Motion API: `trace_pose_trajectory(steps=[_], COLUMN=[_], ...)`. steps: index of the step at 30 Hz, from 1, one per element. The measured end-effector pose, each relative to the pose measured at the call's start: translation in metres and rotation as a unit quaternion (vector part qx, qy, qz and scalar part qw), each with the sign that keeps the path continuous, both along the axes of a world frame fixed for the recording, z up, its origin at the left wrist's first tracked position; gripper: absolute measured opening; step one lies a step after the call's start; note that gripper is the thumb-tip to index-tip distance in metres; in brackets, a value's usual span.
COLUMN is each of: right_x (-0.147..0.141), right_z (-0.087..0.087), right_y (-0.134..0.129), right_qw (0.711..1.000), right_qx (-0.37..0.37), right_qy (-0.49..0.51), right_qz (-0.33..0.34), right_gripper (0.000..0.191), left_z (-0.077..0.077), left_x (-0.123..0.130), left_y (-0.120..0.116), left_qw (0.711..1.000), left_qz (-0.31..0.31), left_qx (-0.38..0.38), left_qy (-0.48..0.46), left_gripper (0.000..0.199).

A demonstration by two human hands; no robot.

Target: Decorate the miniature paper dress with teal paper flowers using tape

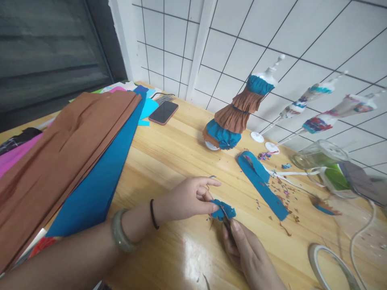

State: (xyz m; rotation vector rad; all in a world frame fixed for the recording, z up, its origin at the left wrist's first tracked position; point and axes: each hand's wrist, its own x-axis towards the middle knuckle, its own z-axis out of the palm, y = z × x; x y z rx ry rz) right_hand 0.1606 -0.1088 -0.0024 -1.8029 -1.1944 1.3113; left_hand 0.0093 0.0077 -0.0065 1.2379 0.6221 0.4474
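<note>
My left hand (189,199) pinches the left edge of a small blue crepe-paper piece (231,212) with a scalloped, petal-like outline. From the right, my right hand (246,249) grips a slim dark tool with a narrow metal tip (225,215). That tip lies against the middle of the blue piece; whether it is scissors or tweezers I cannot tell, as my fingers cover most of it. Beyond the hands, a small dress form (238,114) stands in blue and brown ruffled paper. A looped blue paper strip (263,185) rests to the right of it.
Folded brown crepe paper (75,137) and blue crepe paper (99,189) cover the left side. A phone (163,112) lies near the wall. At right are two more dress forms (320,121), a glass jar (322,155), paper scraps (284,189), a tape roll (314,253) and a cable (353,237).
</note>
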Motion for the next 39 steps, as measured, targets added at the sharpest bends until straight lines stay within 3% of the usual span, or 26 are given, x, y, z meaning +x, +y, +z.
trace_pose_trajectory(steps=[39], right_x=[0.0005], right_z=[0.0009], right_y=[0.0008], right_qw=[1.000], right_qx=[0.000], right_qy=[-0.029], right_qz=[0.005], right_gripper=[0.047], left_z=[-0.0023], left_x=[-0.0013], left_y=[0.0017], left_qw=[1.000], left_qz=[0.011], left_qx=[0.015], left_qy=[0.001], left_gripper=[0.056])
